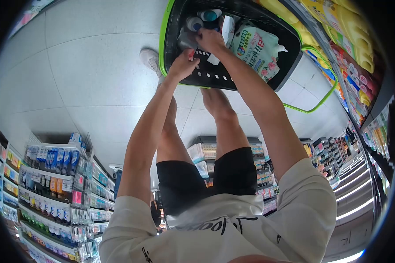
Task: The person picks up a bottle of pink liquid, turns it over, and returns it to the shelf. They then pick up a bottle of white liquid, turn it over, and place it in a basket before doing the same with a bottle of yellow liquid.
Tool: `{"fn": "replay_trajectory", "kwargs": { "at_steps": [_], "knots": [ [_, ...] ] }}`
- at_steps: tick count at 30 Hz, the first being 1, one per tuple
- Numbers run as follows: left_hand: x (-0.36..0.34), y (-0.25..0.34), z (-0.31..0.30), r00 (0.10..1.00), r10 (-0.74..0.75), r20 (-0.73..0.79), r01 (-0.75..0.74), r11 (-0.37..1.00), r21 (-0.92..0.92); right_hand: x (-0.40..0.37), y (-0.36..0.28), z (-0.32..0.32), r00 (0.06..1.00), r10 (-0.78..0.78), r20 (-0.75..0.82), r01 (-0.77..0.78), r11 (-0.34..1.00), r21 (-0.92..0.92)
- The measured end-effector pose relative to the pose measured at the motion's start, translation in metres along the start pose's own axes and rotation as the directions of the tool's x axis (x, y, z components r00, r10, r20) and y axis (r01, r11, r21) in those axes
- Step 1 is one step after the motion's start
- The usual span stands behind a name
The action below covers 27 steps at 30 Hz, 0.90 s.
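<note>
Black with a lime-green rim, the shopping basket sits ahead of the person's legs. Inside, the left hand curls its fingers, a small red item showing at the tips; whether it is gripped cannot be told. The right hand bends its fingers beside a white bottle, its hold unclear. A floral-printed pouch lies to its right.
</note>
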<state>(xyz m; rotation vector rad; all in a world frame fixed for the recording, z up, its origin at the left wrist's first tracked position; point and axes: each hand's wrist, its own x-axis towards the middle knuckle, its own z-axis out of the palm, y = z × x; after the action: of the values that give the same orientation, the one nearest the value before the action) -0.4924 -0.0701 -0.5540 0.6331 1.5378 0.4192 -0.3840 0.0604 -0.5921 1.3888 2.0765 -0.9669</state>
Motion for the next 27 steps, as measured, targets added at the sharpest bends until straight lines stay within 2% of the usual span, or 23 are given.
{"fn": "replay_trajectory", "kwargs": {
  "at_steps": [1,3,5,7,9,11,12,13,14,15,16,17,18,19,20,21,22,23,24,26,27],
  "knots": [
    [-0.002,0.001,-0.001,1.0,0.004,-0.003,-0.004,1.0,0.0,-0.009,0.003,-0.002,1.0,-0.003,-0.004,0.003,1.0,-0.002],
    [-0.004,-0.008,0.0,0.998,0.024,0.063,-0.024,1.0,0.0,-0.035,0.01,-0.002,0.987,-0.141,0.082,0.132,0.986,0.101],
    [-0.016,-0.01,-0.002,0.998,0.036,0.047,-0.038,0.999,0.039,-0.063,0.013,0.002,0.983,-0.16,0.095,0.154,0.986,0.065],
    [-0.031,-0.008,-0.009,0.998,0.066,0.023,-0.068,0.994,0.088,-0.09,0.022,0.006,0.966,-0.152,0.211,0.144,0.988,0.05],
    [-0.057,-0.007,-0.018,0.996,0.036,0.076,-0.048,0.985,0.164,-0.129,0.021,-0.006,0.963,-0.102,0.249,0.095,0.995,0.039],
    [-0.096,0.008,-0.035,0.995,-0.024,0.099,-0.015,0.927,0.375,-0.165,0.018,-0.025,0.946,-0.093,0.31,0.116,0.992,-0.055],
    [-0.093,-0.05,-0.026,0.975,0.219,0.043,-0.22,0.912,0.346,-0.189,0.01,-0.044,0.95,-0.084,0.3,0.104,0.993,-0.052],
    [-0.114,-0.04,-0.039,0.99,0.095,0.107,-0.128,0.918,0.376,-0.2,0.017,-0.043,0.939,-0.132,0.318,0.16,0.985,-0.062],
    [-0.101,-0.112,-0.03,0.969,0.246,0.013,-0.238,0.921,0.309,-0.212,0.015,-0.056,0.927,-0.249,0.281,0.284,0.955,-0.088],
    [-0.185,0.007,-0.076,0.986,0.099,0.135,-0.148,0.892,0.426,-0.217,0.022,-0.053,0.937,-0.294,0.187,0.303,0.953,-0.023],
    [-0.157,-0.053,-0.07,0.966,0.212,0.145,-0.245,0.933,0.266,-0.221,0.021,-0.068,0.911,-0.377,0.17,0.371,0.926,0.066],
    [-0.192,-0.04,-0.092,0.972,0.235,-0.007,-0.189,0.8,0.569,-0.235,0.013,-0.091,0.909,-0.393,0.139,0.381,0.918,0.107],
    [-0.208,-0.031,-0.106,0.962,0.269,-0.044,-0.182,0.754,0.631,-0.244,0.003,-0.12,0.916,-0.389,0.097,0.38,0.92,0.099],
    [-0.239,0.002,-0.117,0.963,0.195,-0.188,-0.076,0.861,0.503,-0.258,-0.015,-0.16,0.931,-0.353,0.094,0.338,0.93,0.141],
    [-0.252,0.015,-0.128,0.949,0.14,-0.283,0.006,0.888,0.459,-0.262,-0.025,-0.182,0.956,-0.277,0.096,0.245,0.935,0.257],
    [-0.258,0.017,-0.135,0.93,0.121,-0.348,0.008,0.938,0.347,-0.264,-0.027,-0.202,0.972,-0.198,0.127,0.138,0.917,0.374],
    [-0.267,0.032,-0.145,0.922,0.087,-0.377,0.013,0.967,0.254,-0.261,-0.026,-0.218,0.968,-0.23,0.1,0.178,0.911,0.373],
    [-0.281,0.039,-0.146,0.92,0.035,-0.39,0.026,0.988,0.15,-0.259,-0.019,-0.226,0.979,-0.202,0.03,0.166,0.872,0.461],
    [-0.296,0.045,-0.14,0.913,0.034,-0.406,0.03,0.988,0.15,-0.263,-0.014,-0.232,0.986,-0.162,-0.027,0.15,0.823,0.547],
    [-0.313,0.061,-0.133,0.886,-0.007,-0.463,-0.016,0.999,-0.046,-0.27,-0.003,-0.245,0.996,-0.06,-0.062,0.086,0.788,0.61],
    [-0.313,0.058,-0.125,0.883,-0.005,-0.47,-0.016,0.999,-0.041,-0.271,0.008,-0.246,0.996,-0.067,-0.065,0.093,0.785,0.613]
  ]
}}
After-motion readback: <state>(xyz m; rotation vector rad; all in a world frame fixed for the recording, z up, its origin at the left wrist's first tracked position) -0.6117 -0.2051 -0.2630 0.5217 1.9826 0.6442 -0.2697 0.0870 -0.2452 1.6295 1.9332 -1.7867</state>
